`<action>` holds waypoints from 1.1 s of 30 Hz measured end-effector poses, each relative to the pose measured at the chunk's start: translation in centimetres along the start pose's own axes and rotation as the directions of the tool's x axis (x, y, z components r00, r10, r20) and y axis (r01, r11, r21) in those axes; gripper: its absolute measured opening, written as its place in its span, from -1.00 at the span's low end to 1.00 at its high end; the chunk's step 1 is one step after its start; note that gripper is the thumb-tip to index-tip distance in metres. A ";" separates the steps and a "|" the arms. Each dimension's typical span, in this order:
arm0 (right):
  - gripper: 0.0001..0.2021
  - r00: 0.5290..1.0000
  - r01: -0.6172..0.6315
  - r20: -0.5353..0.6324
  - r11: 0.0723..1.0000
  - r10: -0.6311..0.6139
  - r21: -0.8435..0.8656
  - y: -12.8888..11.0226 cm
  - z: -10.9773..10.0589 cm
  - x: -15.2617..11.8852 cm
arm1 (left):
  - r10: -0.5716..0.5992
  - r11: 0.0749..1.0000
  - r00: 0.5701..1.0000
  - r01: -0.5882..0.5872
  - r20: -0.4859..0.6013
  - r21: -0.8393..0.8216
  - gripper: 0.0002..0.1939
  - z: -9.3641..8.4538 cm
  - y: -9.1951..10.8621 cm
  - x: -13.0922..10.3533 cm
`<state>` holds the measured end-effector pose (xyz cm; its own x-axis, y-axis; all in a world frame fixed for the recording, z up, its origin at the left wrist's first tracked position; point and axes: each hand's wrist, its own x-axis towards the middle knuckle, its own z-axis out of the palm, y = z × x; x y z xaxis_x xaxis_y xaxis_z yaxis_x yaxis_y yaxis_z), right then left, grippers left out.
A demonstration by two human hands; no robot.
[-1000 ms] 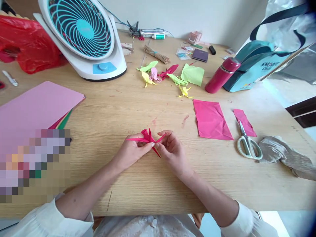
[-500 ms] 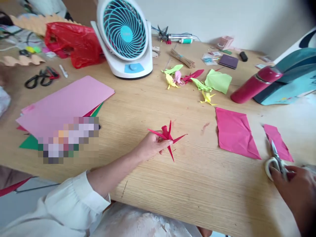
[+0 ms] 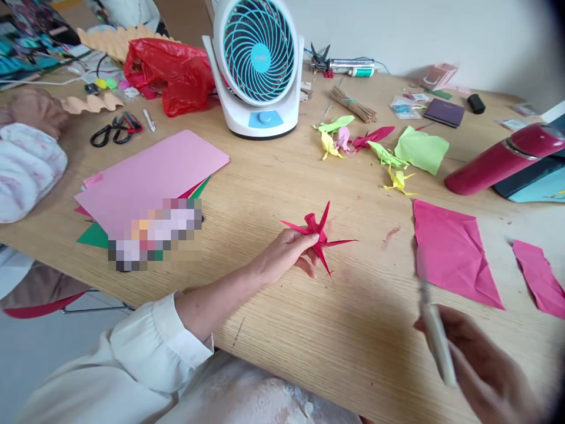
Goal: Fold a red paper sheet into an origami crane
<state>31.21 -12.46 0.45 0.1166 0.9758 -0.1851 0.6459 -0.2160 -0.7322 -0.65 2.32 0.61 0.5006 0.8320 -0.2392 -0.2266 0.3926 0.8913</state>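
A folded red paper piece point(image 3: 318, 234) with several thin points is pinched between the thumb and fingers of my left hand point(image 3: 293, 250), above the middle of the table. At the lower right, my right hand point(image 3: 479, 353) grips scissors with pale handles point(image 3: 436, 338); their blades are blurred by motion and point toward the far side. Beyond the scissors lies a creased red paper sheet point(image 3: 454, 250). A narrower red paper strip point(image 3: 541, 277) rests to its right.
Folded paper pieces point(image 3: 397, 179) and a green sheet point(image 3: 421, 150) lie behind. A fan point(image 3: 260, 59), red bag point(image 3: 170, 73), pink sheets point(image 3: 154, 171) and black-handled scissors point(image 3: 115, 131) stand or lie left. A red bottle point(image 3: 503, 159) is at right. Another person's sleeve point(image 3: 29, 171) shows at far left.
My right hand has lifted the scissors off the table beside the strip and brought them left, nearer my left hand. The red folded piece has turned slightly. The view has shifted left.
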 end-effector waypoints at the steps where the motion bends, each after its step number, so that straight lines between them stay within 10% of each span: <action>1: -0.66 0.997 0.032 0.068 0.999 -0.034 0.033 -1.6 1.2 -0.2 | 0.001 1.000 1.000 0.000 0.003 -0.007 -0.56 0.0 0.0 -0.1; 5: -0.76 0.955 0.082 0.283 0.996 -0.085 0.025 -5.7 4.3 0.5 | 0.017 1.000 1.000 -0.018 -0.025 -0.013 -0.58 0.1 0.1 -0.3; 15: -0.73 0.918 -0.073 0.396 0.973 -0.021 0.220 -8.8 5.5 0.9 | 0.003 0.999 0.999 -0.004 -0.034 -0.035 -0.60 0.2 0.2 -0.4; 33: -0.58 0.883 -0.209 0.466 0.936 0.057 0.284 -8.9 6.3 1.1 | 0.029 0.992 1.000 -0.027 -0.012 0.125 -0.56 0.4 0.2 -0.7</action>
<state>20.91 -9.66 2.63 -0.2118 0.8337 -0.5100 0.3660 -0.4162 -0.8324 -0.66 1.67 1.08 0.4839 0.8475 -0.2182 -0.1341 0.3182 0.9385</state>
